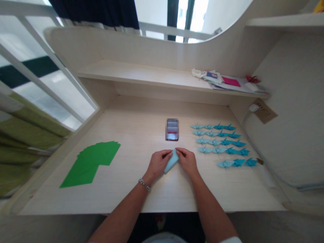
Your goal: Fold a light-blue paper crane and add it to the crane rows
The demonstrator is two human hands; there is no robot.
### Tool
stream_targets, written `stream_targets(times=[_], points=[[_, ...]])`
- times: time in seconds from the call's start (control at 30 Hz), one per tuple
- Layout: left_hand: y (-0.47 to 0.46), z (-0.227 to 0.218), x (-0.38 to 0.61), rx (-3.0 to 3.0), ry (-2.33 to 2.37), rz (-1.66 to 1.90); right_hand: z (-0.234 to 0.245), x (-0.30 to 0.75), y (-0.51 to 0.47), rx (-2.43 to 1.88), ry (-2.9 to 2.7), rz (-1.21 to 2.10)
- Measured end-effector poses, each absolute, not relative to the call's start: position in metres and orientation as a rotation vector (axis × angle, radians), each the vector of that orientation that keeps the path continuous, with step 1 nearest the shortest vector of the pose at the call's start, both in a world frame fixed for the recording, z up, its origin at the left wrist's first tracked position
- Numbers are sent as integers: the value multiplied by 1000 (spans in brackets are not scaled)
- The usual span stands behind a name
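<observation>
My left hand (158,164) and my right hand (187,162) both pinch the top of the folded light blue paper (172,161), firm and even, so the folds stay neat.

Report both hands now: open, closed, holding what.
Left hand: closed, pinching the folded blue paper.
Right hand: closed, pinching the same paper.

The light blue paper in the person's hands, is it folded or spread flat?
Folded: the light blue paper forms a narrow, pointed strip, not a flat sheet, and its top end is pinched between the left hand and right hand.
</observation>
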State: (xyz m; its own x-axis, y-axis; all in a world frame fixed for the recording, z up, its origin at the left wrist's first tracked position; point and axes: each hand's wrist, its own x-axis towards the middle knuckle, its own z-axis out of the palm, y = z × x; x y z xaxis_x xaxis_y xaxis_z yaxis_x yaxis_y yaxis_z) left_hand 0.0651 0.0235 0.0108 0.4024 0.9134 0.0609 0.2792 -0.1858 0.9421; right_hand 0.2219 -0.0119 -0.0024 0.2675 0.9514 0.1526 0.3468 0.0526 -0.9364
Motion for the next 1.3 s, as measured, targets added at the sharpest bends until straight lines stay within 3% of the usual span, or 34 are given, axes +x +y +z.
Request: stream_targets(times=[0.57,0.83,1.3], points=[[26,6,65,1732,1066,812,4,218,-16,-1459,-1404,637],[25,3,68,1601,1138,912,-8,218,-9,-1402,-1033,955],[18,7,74,1506,1188,985,-8,221,-8,-1322,-752,1098]])
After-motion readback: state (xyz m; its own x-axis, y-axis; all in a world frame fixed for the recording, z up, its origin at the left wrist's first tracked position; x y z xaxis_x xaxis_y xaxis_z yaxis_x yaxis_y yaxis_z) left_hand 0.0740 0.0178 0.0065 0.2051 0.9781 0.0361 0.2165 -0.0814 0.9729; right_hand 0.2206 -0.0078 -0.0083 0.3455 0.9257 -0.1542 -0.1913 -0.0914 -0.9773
